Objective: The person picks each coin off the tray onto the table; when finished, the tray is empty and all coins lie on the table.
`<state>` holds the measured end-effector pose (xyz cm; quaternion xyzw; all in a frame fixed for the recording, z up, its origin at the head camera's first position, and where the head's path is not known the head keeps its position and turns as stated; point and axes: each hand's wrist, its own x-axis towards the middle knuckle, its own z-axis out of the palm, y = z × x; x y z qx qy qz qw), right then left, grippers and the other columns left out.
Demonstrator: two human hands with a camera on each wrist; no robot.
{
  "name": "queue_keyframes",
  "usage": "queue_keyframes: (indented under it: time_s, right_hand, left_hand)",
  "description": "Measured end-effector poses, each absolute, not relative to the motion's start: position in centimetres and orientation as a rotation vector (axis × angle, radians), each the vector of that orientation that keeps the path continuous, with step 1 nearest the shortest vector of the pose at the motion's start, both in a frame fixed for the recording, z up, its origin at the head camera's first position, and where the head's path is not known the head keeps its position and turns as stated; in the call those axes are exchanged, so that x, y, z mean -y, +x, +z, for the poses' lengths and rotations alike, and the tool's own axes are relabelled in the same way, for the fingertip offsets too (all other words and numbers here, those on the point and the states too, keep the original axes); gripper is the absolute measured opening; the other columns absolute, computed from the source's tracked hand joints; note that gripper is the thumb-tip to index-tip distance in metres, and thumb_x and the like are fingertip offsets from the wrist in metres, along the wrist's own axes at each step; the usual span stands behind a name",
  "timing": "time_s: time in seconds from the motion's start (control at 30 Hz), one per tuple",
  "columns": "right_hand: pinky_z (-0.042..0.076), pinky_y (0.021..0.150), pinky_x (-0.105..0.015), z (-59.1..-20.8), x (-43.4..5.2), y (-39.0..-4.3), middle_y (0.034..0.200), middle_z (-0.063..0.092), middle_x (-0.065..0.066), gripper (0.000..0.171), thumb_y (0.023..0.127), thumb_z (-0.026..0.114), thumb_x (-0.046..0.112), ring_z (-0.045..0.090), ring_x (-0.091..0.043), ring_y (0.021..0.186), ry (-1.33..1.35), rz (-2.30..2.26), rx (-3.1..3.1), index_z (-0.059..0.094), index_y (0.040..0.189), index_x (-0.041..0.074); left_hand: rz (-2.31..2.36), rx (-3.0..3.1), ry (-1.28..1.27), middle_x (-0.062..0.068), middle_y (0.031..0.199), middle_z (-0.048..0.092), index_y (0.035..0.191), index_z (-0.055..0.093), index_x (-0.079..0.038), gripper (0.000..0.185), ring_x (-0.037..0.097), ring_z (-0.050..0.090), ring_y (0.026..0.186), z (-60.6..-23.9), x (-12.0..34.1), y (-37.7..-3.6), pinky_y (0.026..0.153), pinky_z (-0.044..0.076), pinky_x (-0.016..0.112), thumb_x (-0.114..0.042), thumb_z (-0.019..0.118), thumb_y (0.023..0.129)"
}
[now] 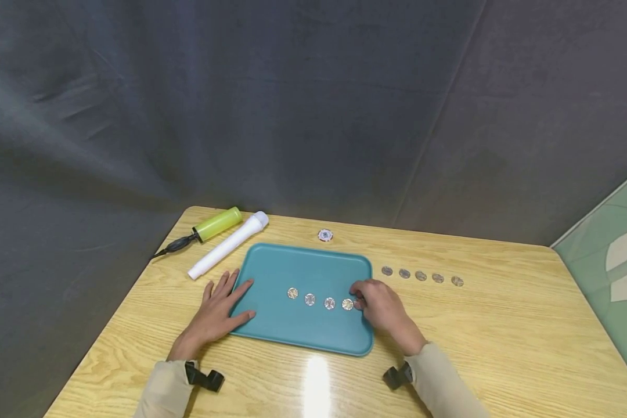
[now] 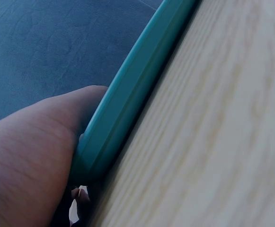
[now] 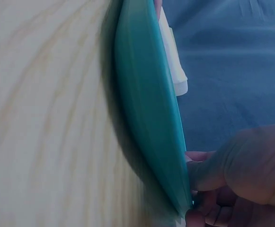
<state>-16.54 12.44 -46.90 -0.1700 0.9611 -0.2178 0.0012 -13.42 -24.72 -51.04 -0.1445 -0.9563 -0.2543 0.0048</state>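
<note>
A teal tray point(image 1: 303, 261) lies on the table. Inside it, several round metallic coins form a row, the rightmost coin point(image 1: 347, 304) close to my right fingertips. My right hand point(image 1: 382, 306) reaches over the tray's right rim with curled fingers. Whatever may be between its fingertips is hidden; in the right wrist view the right hand point(image 3: 255, 175) bends over the rim. My left hand point(image 1: 215, 313) rests spread across the tray's left edge, thumb and index finger over the inside. The left wrist view shows the left hand point(image 2: 28, 156) against the tray wall point(image 2: 123, 94).
Right of the tray, another row of several coins, including a middle coin point(image 1: 421, 276), lies on the wooden table point(image 1: 501, 337). A poker chip point(image 1: 325, 235) is behind the tray. At back left lie a white tube with a knobbed end point(image 1: 229, 246) and a green hand pump point(image 1: 216, 225).
</note>
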Motion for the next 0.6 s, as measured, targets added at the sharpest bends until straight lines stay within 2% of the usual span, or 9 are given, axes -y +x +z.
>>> queue_keyframes:
  time_s: [0.17, 0.3, 0.4, 0.6]
  right_hand:
    - [0.054, 0.068, -0.031, -46.9, -12.5, -16.4, 0.084, 0.066, -0.003, 0.016, 0.083, 0.078, 0.004, 0.057, -0.012, 0.074, -0.526, -0.692, -3.004, 0.075, 0.098, 0.006]
    - [0.051, 0.066, -0.027, -46.7, -12.7, -16.3, 0.080, 0.063, 0.001, 0.009, 0.081, 0.080, 0.007, 0.055, -0.009, 0.072, -0.516, -0.733, -2.992, 0.073, 0.086, 0.010]
    - [0.048, 0.063, -0.024, -46.5, -13.0, -16.4, 0.077, 0.061, 0.002, 0.011, 0.081, 0.080, 0.008, 0.053, -0.008, 0.070, -0.528, -0.790, -2.963, 0.070, 0.078, 0.012]
    - [0.045, 0.061, -0.019, -46.0, -13.9, -16.8, 0.074, 0.061, 0.003, 0.011, 0.084, 0.079, 0.006, 0.051, -0.007, 0.068, -0.602, -0.972, -2.844, 0.071, 0.078, 0.012]
  left_hand:
    - [-0.792, 3.002, -0.447, 0.021, 0.168, 0.018, 0.155, 0.041, -0.017, 0.074, 0.048, 0.012, 0.155, -51.1, 24.7, -13.4, 0.117, 0.005, 0.072, -0.045, 0.067, 0.092]
    - [-0.786, 2.983, -0.451, 0.022, 0.167, 0.019, 0.155, 0.042, -0.016, 0.073, 0.049, 0.013, 0.154, -51.1, 24.8, -13.3, 0.116, 0.006, 0.073, -0.045, 0.067, 0.092]
    - [-0.784, 2.964, -0.459, 0.023, 0.166, 0.021, 0.154, 0.043, -0.016, 0.073, 0.051, 0.015, 0.153, -51.1, 24.7, -13.3, 0.115, 0.007, 0.074, -0.045, 0.067, 0.092]
    - [-0.792, 2.977, -0.462, 0.022, 0.167, 0.020, 0.155, 0.042, -0.017, 0.073, 0.049, 0.013, 0.154, -51.1, 24.7, -13.4, 0.116, 0.006, 0.073, -0.045, 0.067, 0.092]
